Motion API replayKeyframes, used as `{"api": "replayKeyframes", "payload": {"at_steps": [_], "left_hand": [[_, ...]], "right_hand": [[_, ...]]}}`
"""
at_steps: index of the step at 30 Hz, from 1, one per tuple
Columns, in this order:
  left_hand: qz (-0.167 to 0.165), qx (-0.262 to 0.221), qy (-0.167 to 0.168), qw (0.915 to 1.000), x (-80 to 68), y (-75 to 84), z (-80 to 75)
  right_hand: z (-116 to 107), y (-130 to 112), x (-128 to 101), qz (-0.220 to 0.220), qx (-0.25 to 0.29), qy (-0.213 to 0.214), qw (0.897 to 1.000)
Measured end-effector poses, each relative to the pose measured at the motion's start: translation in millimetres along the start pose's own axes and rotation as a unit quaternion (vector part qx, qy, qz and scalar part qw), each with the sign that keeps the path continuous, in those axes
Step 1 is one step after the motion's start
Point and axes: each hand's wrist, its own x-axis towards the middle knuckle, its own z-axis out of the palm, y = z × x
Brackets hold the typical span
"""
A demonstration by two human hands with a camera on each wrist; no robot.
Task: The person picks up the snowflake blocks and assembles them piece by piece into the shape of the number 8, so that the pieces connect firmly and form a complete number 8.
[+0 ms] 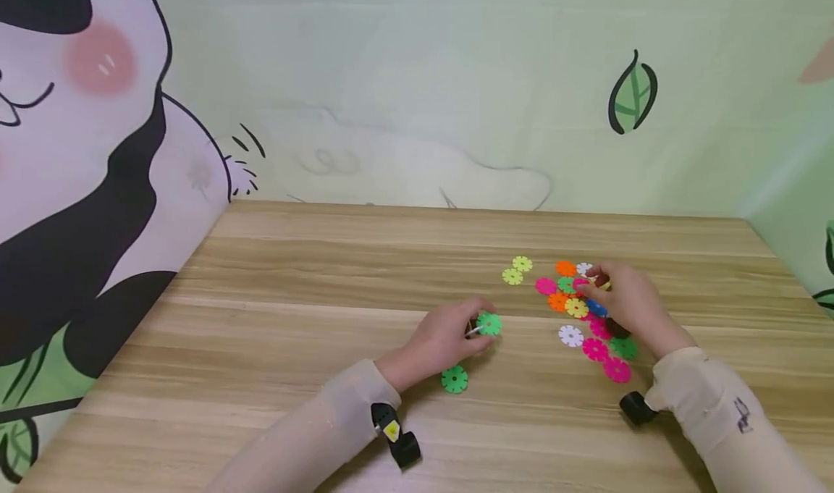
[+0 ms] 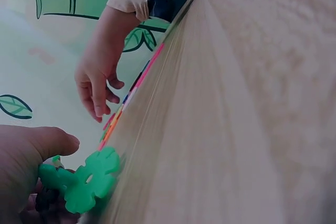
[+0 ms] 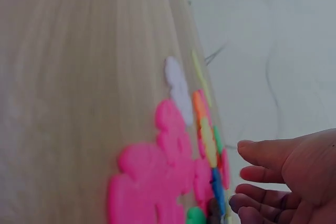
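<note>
My left hand [image 1: 446, 337] grips a green notched plastic disc [image 1: 489, 324], a snowflake-shaped building piece, at its fingertips. Something white and something dark also show between those fingers in the head view. In the left wrist view the green disc [image 2: 92, 179] stands out beyond the thumb. Another green disc [image 1: 455, 379] lies on the table just below the left wrist. Over the right part of a spread of coloured discs hovers my right hand [image 1: 627, 297], its bare fingers [image 3: 262, 153] loosely bent with nothing held. Near them lie a blue disc [image 1: 596, 308] and a yellow disc [image 1: 576, 308].
Pink discs [image 1: 616, 369], a white disc [image 1: 570, 336] and an orange disc [image 1: 565, 268] lie on the wooden table [image 1: 293, 348]. Two light-yellow discs [image 1: 512, 276] sit farther back. A painted wall [image 1: 417, 102] rises behind the table's far edge.
</note>
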Motion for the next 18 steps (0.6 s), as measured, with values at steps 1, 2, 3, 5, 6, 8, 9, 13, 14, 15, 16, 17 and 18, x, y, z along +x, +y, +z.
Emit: {"api": "replayKeyframes", "payload": {"at_steps": [1, 2, 3, 5, 6, 8, 9, 13, 14, 15, 16, 17, 18], "left_hand": [[-0.002, -0.005, -0.001, 1.0, 0.3, -0.4, -0.2], [-0.002, -0.009, -0.001, 1.0, 0.7, -0.7, -0.1], [-0.002, -0.014, -0.001, 0.9999, 0.9, -0.7, -0.2], [-0.002, -0.022, -0.002, 0.9998, 1.6, -1.2, 0.4], [-0.002, -0.023, -0.002, 0.9997, 1.8, -1.1, 0.4], [-0.003, -0.024, -0.001, 0.9997, 1.7, -0.4, 0.1], [-0.003, -0.025, 0.0, 0.9997, 1.6, -0.1, 0.0], [-0.009, -0.03, -0.001, 0.9995, 0.8, 1.5, -1.7], [-0.01, -0.031, -0.001, 0.9995, 0.6, 1.4, -1.9], [-0.01, -0.033, -0.002, 0.9994, 0.5, 1.3, -2.2], [-0.01, -0.033, -0.002, 0.9994, 0.5, 1.1, -2.3], [-0.01, -0.033, -0.002, 0.9994, 0.3, 1.1, -2.7], [-0.009, -0.031, -0.002, 0.9995, 0.3, 0.9, -2.8]], "right_hand": [[0.7, 1.5, 1.8, 0.0, -0.006, -0.004, 1.0], [1.5, 3.5, 3.6, 0.0, -0.009, -0.008, 1.0], [2.5, 5.1, 5.2, 0.001, -0.01, -0.012, 1.0], [4.3, 7.9, 7.9, 0.001, -0.009, -0.016, 1.0], [5.1, 8.7, 8.8, 0.002, -0.007, -0.018, 1.0], [6.0, 10.6, 10.0, 0.007, 0.004, -0.019, 1.0], [6.5, 10.7, 10.2, 0.009, 0.01, -0.017, 1.0], [6.5, 11.2, 9.7, 0.014, 0.037, -0.003, 0.999], [6.2, 11.1, 9.2, 0.014, 0.043, 0.0, 0.999], [5.7, 10.9, 8.7, 0.014, 0.049, 0.002, 0.999], [4.9, 10.9, 8.0, 0.015, 0.055, 0.003, 0.998], [3.9, 10.8, 7.0, 0.012, 0.057, 0.004, 0.998], [2.8, 10.5, 6.0, 0.011, 0.06, 0.004, 0.998]]}}
